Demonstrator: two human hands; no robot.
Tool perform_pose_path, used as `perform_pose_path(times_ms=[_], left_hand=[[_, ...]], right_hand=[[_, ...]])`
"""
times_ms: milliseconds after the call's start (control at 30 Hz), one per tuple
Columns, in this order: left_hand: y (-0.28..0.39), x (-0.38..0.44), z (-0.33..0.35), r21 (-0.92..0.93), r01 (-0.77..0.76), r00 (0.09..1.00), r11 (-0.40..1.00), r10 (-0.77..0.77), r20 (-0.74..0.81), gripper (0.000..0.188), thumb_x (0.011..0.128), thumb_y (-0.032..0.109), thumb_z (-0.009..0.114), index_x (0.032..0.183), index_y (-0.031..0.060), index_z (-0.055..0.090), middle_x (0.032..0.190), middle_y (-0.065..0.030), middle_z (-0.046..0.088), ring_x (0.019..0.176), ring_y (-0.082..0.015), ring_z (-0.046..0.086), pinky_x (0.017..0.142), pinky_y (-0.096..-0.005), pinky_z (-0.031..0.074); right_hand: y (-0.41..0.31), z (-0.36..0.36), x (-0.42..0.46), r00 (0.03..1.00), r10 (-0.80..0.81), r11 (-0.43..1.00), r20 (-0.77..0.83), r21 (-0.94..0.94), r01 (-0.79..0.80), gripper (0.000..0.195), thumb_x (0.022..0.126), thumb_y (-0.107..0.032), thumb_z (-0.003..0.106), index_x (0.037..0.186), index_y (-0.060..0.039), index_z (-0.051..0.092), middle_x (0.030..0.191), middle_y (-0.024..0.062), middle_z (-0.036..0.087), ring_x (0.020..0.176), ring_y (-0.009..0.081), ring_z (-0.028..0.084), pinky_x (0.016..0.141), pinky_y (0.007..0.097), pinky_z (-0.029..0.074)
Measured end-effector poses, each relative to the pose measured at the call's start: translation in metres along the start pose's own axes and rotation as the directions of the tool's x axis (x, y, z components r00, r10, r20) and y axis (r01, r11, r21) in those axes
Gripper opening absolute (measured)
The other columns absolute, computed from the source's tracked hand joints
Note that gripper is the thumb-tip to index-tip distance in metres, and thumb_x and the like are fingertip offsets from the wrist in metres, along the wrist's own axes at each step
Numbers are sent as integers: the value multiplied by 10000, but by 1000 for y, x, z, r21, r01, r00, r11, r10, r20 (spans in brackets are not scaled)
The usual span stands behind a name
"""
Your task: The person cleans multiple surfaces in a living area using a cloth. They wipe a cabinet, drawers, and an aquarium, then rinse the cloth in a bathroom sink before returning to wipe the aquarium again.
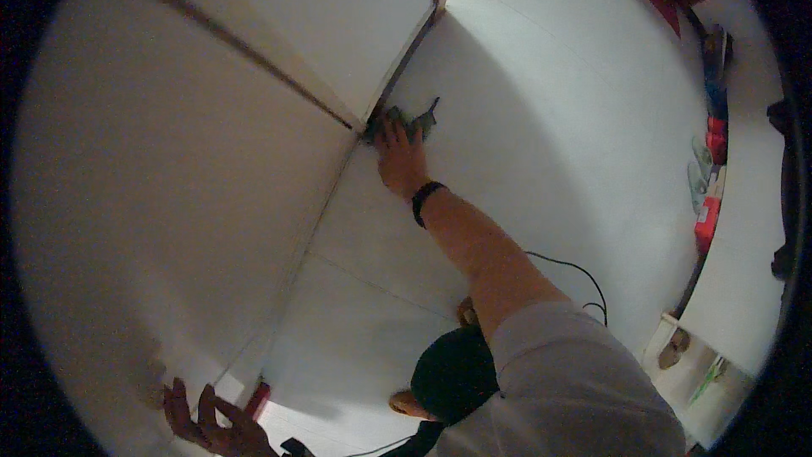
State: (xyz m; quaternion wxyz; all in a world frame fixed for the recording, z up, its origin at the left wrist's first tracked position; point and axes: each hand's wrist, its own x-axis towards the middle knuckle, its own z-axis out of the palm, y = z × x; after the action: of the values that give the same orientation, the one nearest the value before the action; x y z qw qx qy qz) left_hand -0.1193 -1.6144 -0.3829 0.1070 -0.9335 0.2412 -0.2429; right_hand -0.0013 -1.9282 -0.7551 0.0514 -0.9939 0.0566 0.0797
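Note:
My right hand (pixel 402 162), with a black band on its wrist, presses a dark green-grey cloth (pixel 424 124) against the pale floor (pixel 507 158). The cloth lies bunched under my fingers, with one pointed end sticking out to the right. It sits at the foot of the wall, by a corner where a dark vertical gap (pixel 241 47) meets the floor. At the lower left, my left hand (pixel 219 422) has its fingers spread close to the pale wall panel (pixel 158 203) and holds nothing visible. Whether its fingertips touch the panel I cannot tell.
A thin black cable (pixel 580 266) curves over the floor right of my arm. My bare foot (pixel 409 404) shows beside my dark-clothed knee (pixel 457 374). Pale footwear (pixel 698 174) and a red box (pixel 707 219) line the far right edge. A red object (pixel 257 400) stands near my left hand.

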Motion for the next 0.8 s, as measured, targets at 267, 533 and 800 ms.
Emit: perform_pose_path(times_ms=[267, 533, 800], left_hand=[[-85, -35, 4, 399, -55, 996, 915, 78, -42, 114, 833, 151, 652, 943, 166, 679, 1124, -77, 601, 1119, -342, 525, 1054, -625, 261], [-93, -42, -18, 750, -563, 823, 348, 322, 468, 169, 831, 229, 632, 949, 108, 628, 999, -108, 577, 1029, -400, 521, 1018, -703, 234], [-105, -55, -9, 767, -475, 876, 433, 321, 361, 213, 808, 212, 647, 964, 70, 620, 1016, -132, 585, 1021, -416, 518, 1000, -715, 242]], right_hand=[[-18, 0, 16, 951, 307, 939, -46, 178, -295, 592, 896, -327, 512, 1423, -76, 413, 1542, 191, 235, 1412, 330, 248, 1101, 637, 201], [42, -32, 115, 898, 439, 861, 38, 269, -432, 611, 896, -309, 521, 1450, -99, 371, 1558, 160, 207, 1387, 351, 273, 1056, 591, 332], [115, -29, 164, 871, 482, 835, 93, 251, -489, 555, 923, -347, 495, 1437, -157, 410, 1539, 120, 253, 1386, 362, 274, 1042, 551, 363]])
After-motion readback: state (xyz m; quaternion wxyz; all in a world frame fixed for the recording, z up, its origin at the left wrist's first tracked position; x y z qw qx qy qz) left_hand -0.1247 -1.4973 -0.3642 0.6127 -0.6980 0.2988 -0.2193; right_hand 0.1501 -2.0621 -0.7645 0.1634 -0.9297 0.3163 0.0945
